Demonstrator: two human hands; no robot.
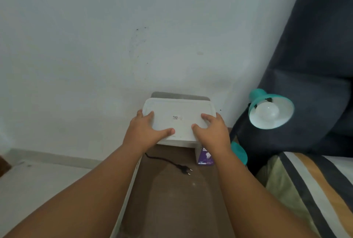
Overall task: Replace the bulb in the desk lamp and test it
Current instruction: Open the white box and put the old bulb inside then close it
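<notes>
A white lidded plastic box (179,117) stands at the far end of a brown table (172,190), against the wall. My left hand (147,130) grips its left side and my right hand (212,132) grips its right side, thumbs on the lid. To the right, a teal desk lamp (271,107) tilts its shade toward me, with a white bulb (267,111) screwed in. Part of its teal base (239,152) shows behind my right wrist. The lamp's black plug (184,171) lies unplugged on the table. A purple bulb carton (205,158) sits just in front of the box.
A pale wall (114,46) rises straight behind the table. A dark curtain (315,65) hangs at the right behind the lamp. A striped bed cover (315,190) fills the lower right. Light floor (38,180) lies to the left of the table.
</notes>
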